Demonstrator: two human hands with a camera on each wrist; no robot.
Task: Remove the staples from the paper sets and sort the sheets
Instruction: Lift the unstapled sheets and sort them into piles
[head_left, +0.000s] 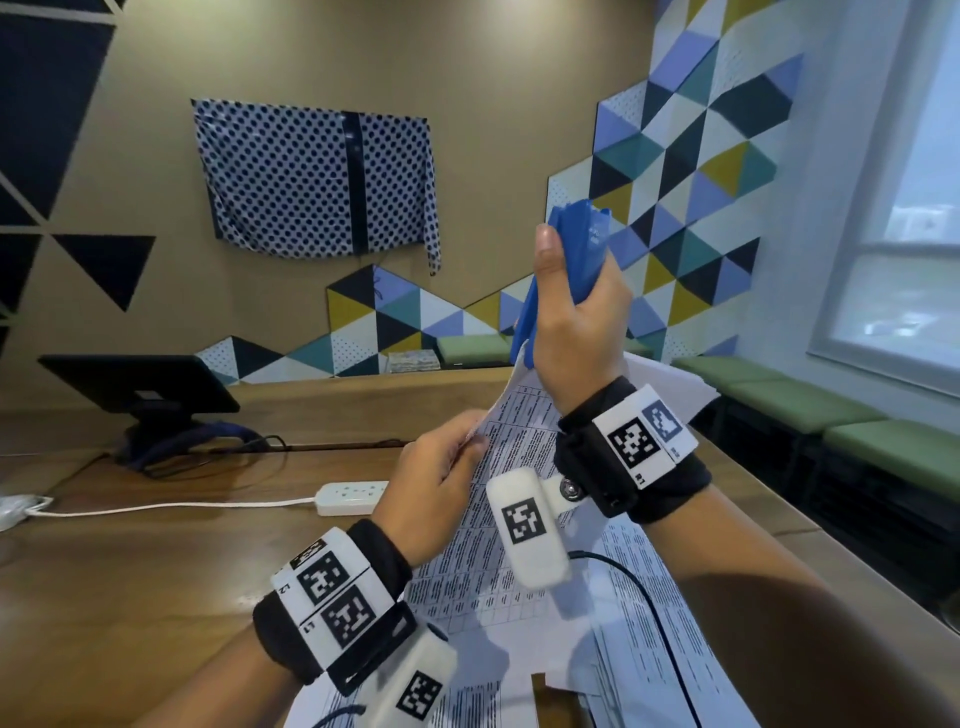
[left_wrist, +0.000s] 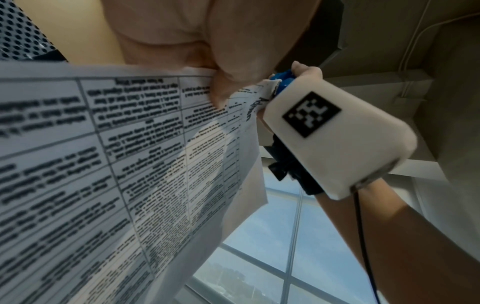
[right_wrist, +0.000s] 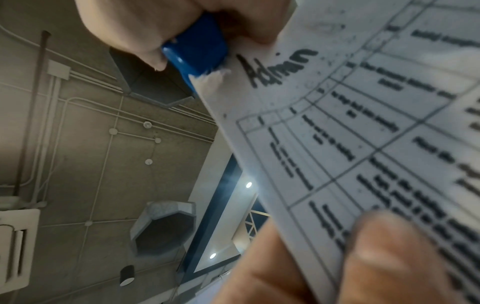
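My right hand (head_left: 569, 312) grips a blue staple remover (head_left: 576, 244) upright above the table; its lower end meets the torn top corner of a printed paper set (head_left: 511, 452). In the right wrist view the blue staple remover (right_wrist: 197, 49) bites the ragged corner of the paper set (right_wrist: 363, 133), beside the handwritten word "Admin". My left hand (head_left: 441, 473) pinches the raised sheets near their top edge. In the left wrist view the left hand's fingers (left_wrist: 228, 72) pinch the paper set (left_wrist: 130, 154), with the staple remover (left_wrist: 281, 79) just behind.
More printed sheets (head_left: 644, 597) lie on the wooden table (head_left: 130, 571) under my arms. A white power strip (head_left: 353, 498) with its cord lies left of the hands; a black monitor (head_left: 140, 387) stands at the back left. Green benches (head_left: 841, 415) run along the right wall.
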